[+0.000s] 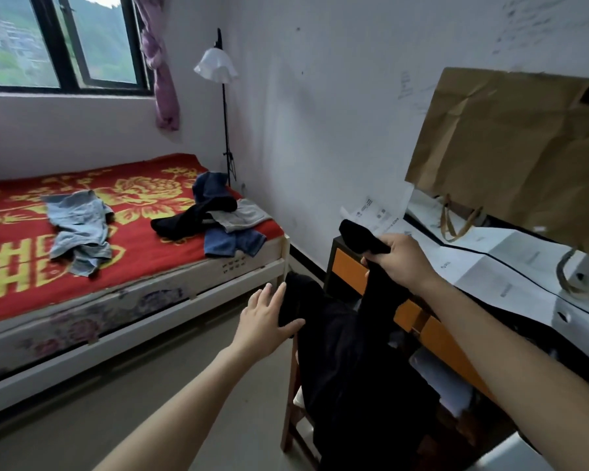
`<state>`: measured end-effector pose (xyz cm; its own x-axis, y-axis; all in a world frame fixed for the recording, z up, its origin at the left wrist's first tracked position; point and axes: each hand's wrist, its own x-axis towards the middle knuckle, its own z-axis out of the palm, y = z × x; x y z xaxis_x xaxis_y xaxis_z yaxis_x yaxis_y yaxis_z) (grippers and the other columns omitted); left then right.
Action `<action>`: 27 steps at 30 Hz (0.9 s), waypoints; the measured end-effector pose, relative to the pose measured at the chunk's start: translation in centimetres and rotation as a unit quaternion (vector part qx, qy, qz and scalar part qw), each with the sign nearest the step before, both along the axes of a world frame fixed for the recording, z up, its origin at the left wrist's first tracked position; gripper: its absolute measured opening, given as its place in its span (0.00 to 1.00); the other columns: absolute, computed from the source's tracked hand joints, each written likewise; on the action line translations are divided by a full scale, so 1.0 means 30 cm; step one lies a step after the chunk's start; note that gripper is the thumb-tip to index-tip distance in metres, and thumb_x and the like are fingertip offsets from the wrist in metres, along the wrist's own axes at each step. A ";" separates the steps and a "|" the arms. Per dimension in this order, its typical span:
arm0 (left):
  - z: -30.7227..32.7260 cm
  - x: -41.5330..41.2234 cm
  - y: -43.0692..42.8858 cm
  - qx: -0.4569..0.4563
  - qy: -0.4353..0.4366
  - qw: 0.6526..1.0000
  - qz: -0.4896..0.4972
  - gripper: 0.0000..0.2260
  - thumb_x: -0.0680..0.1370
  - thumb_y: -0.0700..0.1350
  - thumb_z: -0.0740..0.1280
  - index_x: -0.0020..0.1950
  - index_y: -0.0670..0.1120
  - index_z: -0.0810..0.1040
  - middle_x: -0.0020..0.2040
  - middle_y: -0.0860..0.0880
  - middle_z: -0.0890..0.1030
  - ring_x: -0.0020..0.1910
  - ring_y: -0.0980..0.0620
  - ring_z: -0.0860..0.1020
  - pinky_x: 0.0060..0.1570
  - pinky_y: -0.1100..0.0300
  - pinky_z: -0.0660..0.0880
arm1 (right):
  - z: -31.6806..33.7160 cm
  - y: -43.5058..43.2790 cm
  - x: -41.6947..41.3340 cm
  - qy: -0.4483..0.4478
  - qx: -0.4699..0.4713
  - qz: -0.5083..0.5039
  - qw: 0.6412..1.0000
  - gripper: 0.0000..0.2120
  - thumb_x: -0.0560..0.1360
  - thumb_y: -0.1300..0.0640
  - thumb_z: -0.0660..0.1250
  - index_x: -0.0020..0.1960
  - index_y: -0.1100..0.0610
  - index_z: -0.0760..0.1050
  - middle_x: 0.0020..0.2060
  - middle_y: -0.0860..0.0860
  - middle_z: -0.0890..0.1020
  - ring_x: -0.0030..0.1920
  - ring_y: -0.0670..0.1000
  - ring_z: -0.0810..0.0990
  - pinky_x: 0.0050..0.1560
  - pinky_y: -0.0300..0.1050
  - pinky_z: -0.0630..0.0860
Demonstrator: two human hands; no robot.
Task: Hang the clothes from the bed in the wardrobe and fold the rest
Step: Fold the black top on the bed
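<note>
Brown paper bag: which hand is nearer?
Right. The right hand, gripping the black garment, is just below-left of the brown paper bag; the left hand lies farther left and lower.

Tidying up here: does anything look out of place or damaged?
Crumpled clothes lie on the bed: a light denim piece and a dark heap near its right edge. The paper bag on the desk is creased.

Clothes (225, 215) lie on the bed (116, 300), left of the desk (456, 334).
</note>
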<state>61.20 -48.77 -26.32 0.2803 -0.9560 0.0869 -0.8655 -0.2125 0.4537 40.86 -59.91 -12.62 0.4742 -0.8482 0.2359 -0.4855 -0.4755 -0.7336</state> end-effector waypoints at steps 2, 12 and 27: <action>0.047 -0.040 -0.013 -0.015 0.060 0.996 -0.066 0.41 0.73 0.63 0.65 0.77 0.54 0.44 0.78 0.48 0.47 0.76 0.49 0.46 0.72 0.51 0.51 | 0.079 0.020 0.012 -0.045 -0.040 0.008 0.998 0.06 0.74 0.65 0.68 0.42 0.69 0.77 0.35 0.57 0.82 0.33 0.53 0.82 0.42 0.49 0.79; 0.161 -0.257 -0.108 -0.160 0.267 0.949 -0.061 0.48 0.71 0.55 0.72 0.77 0.54 0.41 0.77 0.49 0.56 0.74 0.48 0.56 0.71 0.49 0.60 | 0.481 0.113 0.040 -0.286 -0.144 -0.009 0.947 0.10 0.75 0.63 0.67 0.36 0.54 0.74 0.33 0.50 0.80 0.29 0.49 0.82 0.35 0.46 0.80; 0.315 0.269 0.066 -0.223 0.460 0.859 0.022 0.13 0.80 0.34 0.57 0.65 0.39 0.70 0.50 0.44 0.77 0.44 0.50 0.76 0.38 0.68 0.74 | 0.345 -0.209 -0.105 -0.451 0.024 -0.261 0.853 0.08 0.75 0.64 0.66 0.37 0.59 0.72 0.35 0.52 0.77 0.37 0.51 0.77 0.46 0.47 0.79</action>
